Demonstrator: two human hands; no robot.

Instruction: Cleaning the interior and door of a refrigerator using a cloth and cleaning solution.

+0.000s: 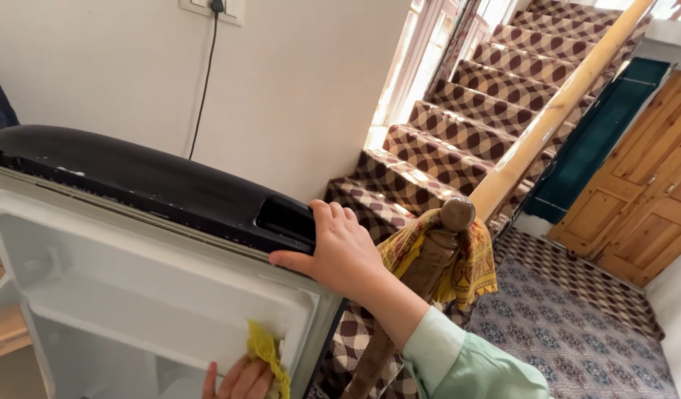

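**Wiping the inside of an open fridge door**

Right hand (340,247) is gripping the black top edge of the fridge door (156,295), fingers curled over it. Left hand (241,380) is pressing a yellow cloth (268,355) against the white liner, low in view. Cloth looks soft, light; door stiff, heavy, best steadied at its top edge. Patterned carpeted stairs (459,133), wooden banister (555,111) alongside.

Pale mint-green long sleeve, loose cuff at wrist; bare right grip (340,251); left grip (237,380) bare.
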